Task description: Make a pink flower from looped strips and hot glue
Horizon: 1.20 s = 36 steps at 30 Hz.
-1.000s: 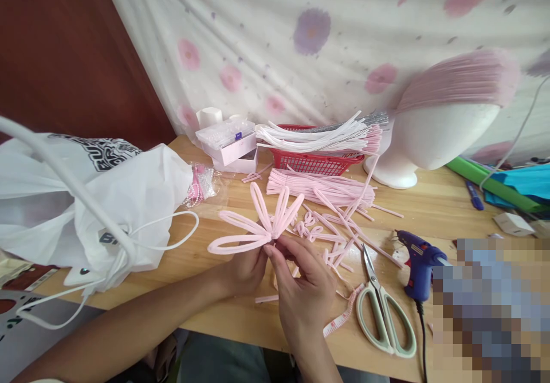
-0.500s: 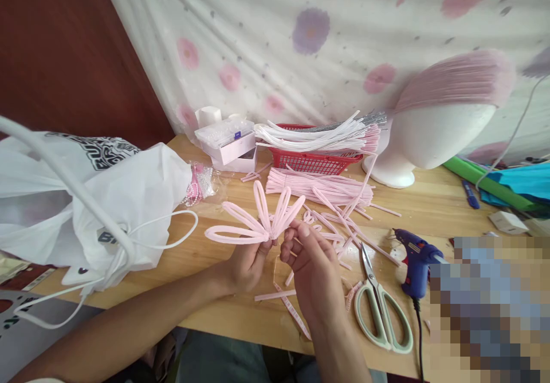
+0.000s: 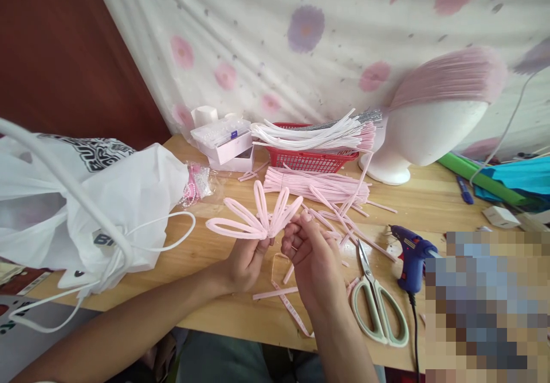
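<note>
Flower (image 3: 265, 229) of pink looped stems is held above the table (image 3: 223, 314), between the hands, with its loops fanned upward and to the left side. Left hand (image 3: 244, 264): thumb and fingers are clamped on the base of the flower. Right hand (image 3: 315, 260): fingers are curled, with the fingertips at the rightmost loop; whether they grip it cannot be told. The two hands are apart.

Loose pink stems (image 3: 339, 217) lie on the table beyond the right hand. Behind them, a pink bundle (image 3: 315, 186) lies in front of the red basket (image 3: 309, 162), which bears white stems (image 3: 313, 135). Tape (image 3: 292, 309) lies partly behind the right hand.

To the right of that hand are the scissors (image 3: 373, 282), blades pointing away from the person, then the glue gun (image 3: 411, 257). Head form (image 3: 433, 133) stands upright at the rear right. White bag (image 3: 129, 191) occupies the left side, beside the boxes (image 3: 230, 151).
</note>
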### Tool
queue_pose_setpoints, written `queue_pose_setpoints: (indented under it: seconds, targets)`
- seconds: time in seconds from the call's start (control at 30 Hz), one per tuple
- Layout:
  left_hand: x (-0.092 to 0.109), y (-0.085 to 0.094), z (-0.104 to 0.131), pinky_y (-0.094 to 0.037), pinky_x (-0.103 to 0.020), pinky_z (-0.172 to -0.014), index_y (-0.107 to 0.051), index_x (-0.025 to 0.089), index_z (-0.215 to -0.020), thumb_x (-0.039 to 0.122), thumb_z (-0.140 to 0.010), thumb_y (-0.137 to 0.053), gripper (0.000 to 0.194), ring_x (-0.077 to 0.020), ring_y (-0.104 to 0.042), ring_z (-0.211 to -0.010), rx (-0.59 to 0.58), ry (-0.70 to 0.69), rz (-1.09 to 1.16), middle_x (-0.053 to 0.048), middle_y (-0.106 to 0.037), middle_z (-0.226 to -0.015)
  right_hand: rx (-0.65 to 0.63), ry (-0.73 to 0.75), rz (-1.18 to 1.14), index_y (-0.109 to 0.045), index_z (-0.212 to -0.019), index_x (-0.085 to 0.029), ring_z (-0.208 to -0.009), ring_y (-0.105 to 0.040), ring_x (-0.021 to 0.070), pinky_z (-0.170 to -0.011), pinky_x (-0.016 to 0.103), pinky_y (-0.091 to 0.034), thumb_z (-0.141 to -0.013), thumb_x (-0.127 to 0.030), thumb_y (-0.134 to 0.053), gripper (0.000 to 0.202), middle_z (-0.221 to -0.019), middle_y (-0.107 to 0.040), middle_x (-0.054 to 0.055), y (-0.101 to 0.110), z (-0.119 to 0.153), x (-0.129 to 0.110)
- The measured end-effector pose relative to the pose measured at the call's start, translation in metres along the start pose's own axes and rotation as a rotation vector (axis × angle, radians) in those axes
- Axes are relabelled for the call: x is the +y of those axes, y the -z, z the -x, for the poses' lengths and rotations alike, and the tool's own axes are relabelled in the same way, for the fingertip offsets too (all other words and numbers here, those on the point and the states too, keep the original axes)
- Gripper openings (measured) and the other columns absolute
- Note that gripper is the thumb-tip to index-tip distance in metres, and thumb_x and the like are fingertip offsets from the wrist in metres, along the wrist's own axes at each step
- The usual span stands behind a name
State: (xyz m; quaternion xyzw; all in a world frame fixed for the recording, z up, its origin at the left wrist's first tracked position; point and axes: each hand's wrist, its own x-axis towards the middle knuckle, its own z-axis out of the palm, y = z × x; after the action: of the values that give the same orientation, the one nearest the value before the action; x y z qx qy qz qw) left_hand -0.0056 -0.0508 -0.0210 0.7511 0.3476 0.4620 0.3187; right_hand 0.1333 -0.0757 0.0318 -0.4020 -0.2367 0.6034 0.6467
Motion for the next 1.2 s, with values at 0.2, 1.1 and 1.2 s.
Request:
queue_pose_setpoints:
  seconds: [0.2, 1.1, 1.2]
  targets:
    - [-0.001, 0.004, -0.003, -0.040, -0.033, -0.069, -0.047, 0.020, -0.078, 0.047, -0.106, -0.026, 0.044, -0.0175, -0.047, -0.068, 0.031, 0.005, -0.014, -0.002, -0.050, -0.072, 0.200, 0.307, 0.590, -0.076, -0.088, -0.018, -0.058, -0.060, 0.0137, -0.058, 0.025, -0.051, -0.083, -0.050, -0.072, 0.033, -0.065, -0.065, 0.001, 0.039, 0.030, -0.004]
    - [-0.014, 0.004, -0.010, -0.039, -0.030, -0.065, -0.049, 0.020, -0.078, 0.043, -0.106, -0.033, 0.039, -0.0152, -0.047, -0.064, 0.170, 0.028, 0.034, 0.000, -0.049, -0.068, 0.305, 0.228, 1.845, -0.064, -0.063, -0.022, -0.055, -0.061, 0.0195, -0.051, 0.027, -0.028, -0.085, -0.045, -0.063, 0.032, -0.064, -0.069, 0.004, 0.077, 0.028, -0.014]
    - [-0.013, 0.004, -0.011, -0.038, -0.030, -0.064, -0.049, 0.020, -0.079, 0.043, -0.106, -0.032, 0.039, -0.0152, -0.046, -0.064, 0.168, 0.045, 0.052, 0.001, -0.048, -0.068, 0.283, 0.103, 1.908, -0.063, -0.063, -0.023, -0.056, -0.062, 0.0211, -0.051, 0.028, -0.026, -0.087, -0.040, -0.060, 0.030, -0.065, -0.071, 0.006, 0.076, 0.030, -0.004]
